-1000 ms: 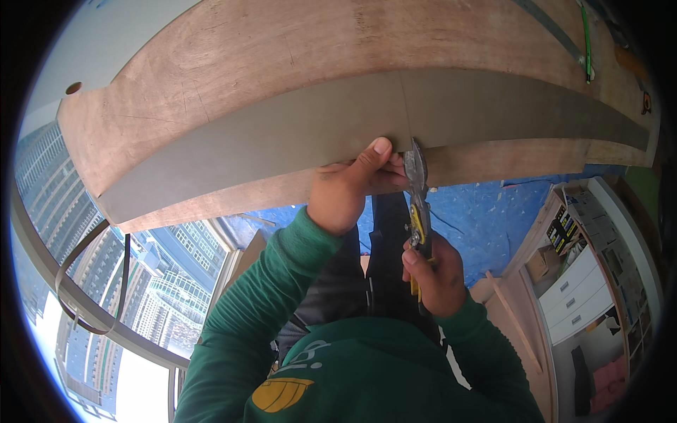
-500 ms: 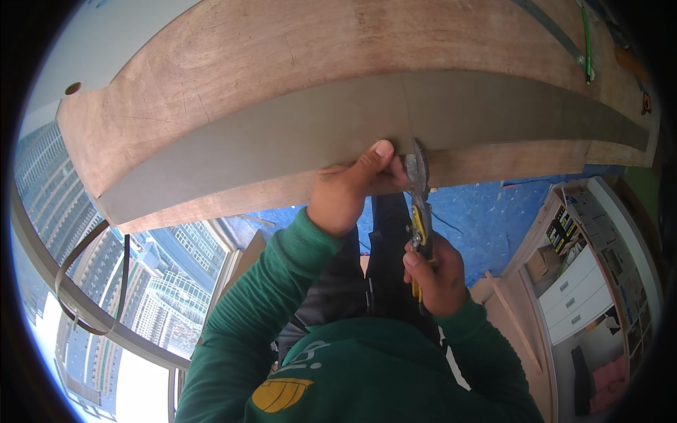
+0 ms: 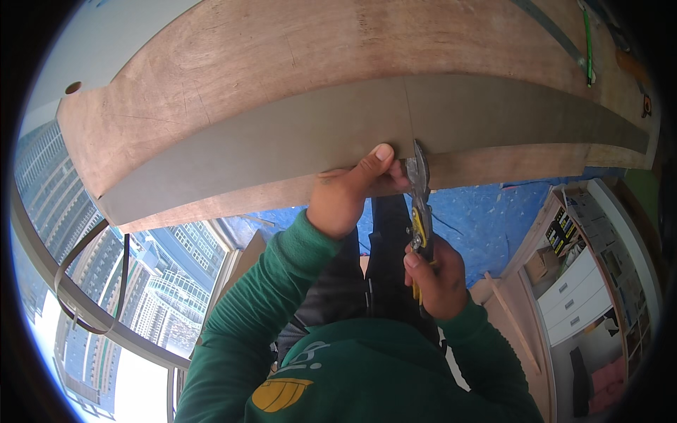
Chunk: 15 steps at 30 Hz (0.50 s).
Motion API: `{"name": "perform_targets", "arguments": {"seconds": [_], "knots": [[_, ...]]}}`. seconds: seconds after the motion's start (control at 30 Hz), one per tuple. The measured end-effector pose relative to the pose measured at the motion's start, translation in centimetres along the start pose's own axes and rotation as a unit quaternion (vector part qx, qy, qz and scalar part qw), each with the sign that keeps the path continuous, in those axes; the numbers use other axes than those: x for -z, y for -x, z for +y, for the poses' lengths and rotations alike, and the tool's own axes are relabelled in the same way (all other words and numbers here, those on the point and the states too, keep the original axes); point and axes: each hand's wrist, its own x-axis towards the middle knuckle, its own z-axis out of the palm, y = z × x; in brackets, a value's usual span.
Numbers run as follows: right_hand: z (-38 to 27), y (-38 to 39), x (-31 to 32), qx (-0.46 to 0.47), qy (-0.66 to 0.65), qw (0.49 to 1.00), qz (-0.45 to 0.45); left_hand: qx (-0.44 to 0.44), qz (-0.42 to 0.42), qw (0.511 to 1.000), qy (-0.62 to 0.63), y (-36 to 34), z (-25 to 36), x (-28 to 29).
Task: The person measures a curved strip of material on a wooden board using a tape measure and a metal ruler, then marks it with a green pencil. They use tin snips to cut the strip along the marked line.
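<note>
A long grey-brown strip of thin sheet (image 3: 282, 134) lies across the wooden board, with a thin line running across it near the middle. My left hand (image 3: 347, 194) pinches the strip's near edge, thumb on top and fingers curled underneath. In my right hand (image 3: 441, 278) are tin snips (image 3: 421, 211) with yellow and black handles, my fingers wrapped round the grips. Their metal jaws point away from me and sit over the near edge, just by the end of the line. How far the blades are apart is hard to make out.
The wooden board (image 3: 233, 63) spans the far side. A metal ruler (image 3: 553, 32) and a green pencil (image 3: 588, 46) lie at its far right. Blue sheeting (image 3: 479, 218) covers the floor beyond my legs. White drawers (image 3: 575, 299) stand at right; a window with a dark looped strip (image 3: 127, 271) is at left.
Very little differs. The strip and board appear slightly lower in view, while both hands keep their grips and the snips stay at the near edge.
</note>
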Motion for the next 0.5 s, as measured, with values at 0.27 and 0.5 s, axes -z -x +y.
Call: {"name": "perform_targets", "arguments": {"seconds": [0.27,0.5], "knots": [[-0.72,0.04,-0.23,-0.028,-0.016,0.999,0.004,0.026,0.019,0.999,0.024,0.08,0.2,-0.23],[-0.19,0.07,-0.18,-0.011,-0.005,1.0,0.01,0.019,0.013,1.0,0.014,0.07,0.32,-0.1]]}}
